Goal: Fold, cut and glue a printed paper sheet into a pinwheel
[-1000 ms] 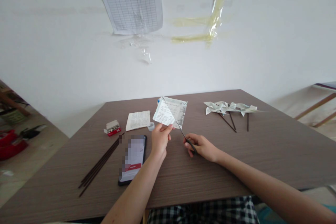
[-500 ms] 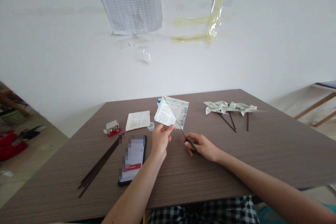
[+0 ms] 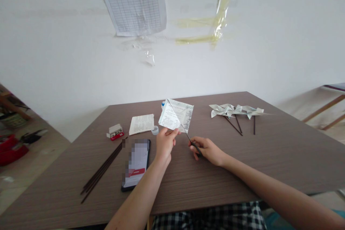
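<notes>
My left hand (image 3: 166, 142) pinches the lower edge of a square sheet of printed paper (image 3: 172, 115), held up above the table. A diagonal line runs across the sheet from its top left corner. My right hand (image 3: 206, 150) is closed around the dark handles of a pair of scissors (image 3: 198, 150). The blades reach up to the paper's lower right corner, along that diagonal. Whether the blades are parted I cannot tell. Paper pinwheels (image 3: 228, 110) on brown sticks lie at the right of the table.
On the brown table (image 3: 229, 183), a phone (image 3: 138, 163) lies by my left forearm. Left of it are brown sticks (image 3: 104, 167) and a small red-and-white box (image 3: 115, 133). A stack of printed paper (image 3: 141, 124) and a clear tape roll (image 3: 155, 130) lie behind the phone.
</notes>
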Demonstrator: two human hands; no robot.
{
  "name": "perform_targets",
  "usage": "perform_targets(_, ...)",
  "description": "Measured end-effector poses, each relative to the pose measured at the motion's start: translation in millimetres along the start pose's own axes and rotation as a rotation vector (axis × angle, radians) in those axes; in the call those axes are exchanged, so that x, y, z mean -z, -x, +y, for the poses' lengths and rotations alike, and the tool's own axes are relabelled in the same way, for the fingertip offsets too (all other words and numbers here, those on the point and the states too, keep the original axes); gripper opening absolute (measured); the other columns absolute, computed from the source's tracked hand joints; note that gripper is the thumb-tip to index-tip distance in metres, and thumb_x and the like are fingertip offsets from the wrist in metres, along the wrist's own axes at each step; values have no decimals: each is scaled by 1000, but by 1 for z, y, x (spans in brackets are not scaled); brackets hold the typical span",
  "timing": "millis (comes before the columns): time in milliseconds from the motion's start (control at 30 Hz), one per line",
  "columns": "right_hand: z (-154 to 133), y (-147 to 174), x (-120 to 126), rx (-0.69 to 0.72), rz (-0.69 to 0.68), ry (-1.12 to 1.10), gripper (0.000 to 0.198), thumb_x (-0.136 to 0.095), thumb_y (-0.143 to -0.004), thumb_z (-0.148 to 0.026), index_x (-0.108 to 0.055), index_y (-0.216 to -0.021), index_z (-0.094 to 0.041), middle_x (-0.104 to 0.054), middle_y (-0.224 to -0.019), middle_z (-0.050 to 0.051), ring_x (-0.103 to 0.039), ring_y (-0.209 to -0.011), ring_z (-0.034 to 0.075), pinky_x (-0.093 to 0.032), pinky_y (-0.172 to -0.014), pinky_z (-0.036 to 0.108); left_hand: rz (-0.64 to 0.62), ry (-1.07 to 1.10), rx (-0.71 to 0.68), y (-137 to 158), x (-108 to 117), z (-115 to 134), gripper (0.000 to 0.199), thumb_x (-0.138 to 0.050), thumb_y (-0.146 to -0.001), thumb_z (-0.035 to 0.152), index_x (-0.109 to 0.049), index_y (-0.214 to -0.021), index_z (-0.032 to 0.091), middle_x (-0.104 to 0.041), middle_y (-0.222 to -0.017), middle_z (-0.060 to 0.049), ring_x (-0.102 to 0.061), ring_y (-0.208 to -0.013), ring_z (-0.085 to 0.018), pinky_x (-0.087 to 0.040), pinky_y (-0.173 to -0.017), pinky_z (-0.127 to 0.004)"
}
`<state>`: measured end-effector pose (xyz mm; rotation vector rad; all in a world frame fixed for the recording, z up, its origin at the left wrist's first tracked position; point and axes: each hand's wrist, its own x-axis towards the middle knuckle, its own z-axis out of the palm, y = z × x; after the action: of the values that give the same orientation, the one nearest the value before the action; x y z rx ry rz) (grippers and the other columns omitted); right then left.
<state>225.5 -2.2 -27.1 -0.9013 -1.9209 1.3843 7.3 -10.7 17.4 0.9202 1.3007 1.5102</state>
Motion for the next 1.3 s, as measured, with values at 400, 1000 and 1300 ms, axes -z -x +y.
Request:
perform_targets(400, -7, 1, -1, -1, 56, -18, 48, -81, -108, -75, -71, -111, -28, -72, -73, 1, -71, -74, 28, -56, -81, 45, -68, -3, 13, 4, 1, 2, 41, -110, -66, 44, -83, -85, 21, -86, -79, -6, -43, -47, -7, -25, -49, -22)
perform_targets(1000, -7, -2, 1, -43, 70, 41, 54, -83, -98, -83, -75, -108, -31, -73, -70, 2, -69, -73, 31, -57, -78, 46, -61, -11, 39, 6, -1, 6, 35, -107, -71, 39, -81, -84, 20, -85, -77, -4, -43, -47, -6, -21, -49, -21)
perform_targets(1300, -11, -1, 1, -81, 53, 15, 53, -84, -95, -81, -73, -110, -31, -73, -72, 2, -67, -75, 31, -53, -79, 46, -73, -34, 50, 8, -2, 9, 34, -107, -75, 35, -79, -84, 20, -84, -76, -3, -43, -48, -6, -24, -48, -21)
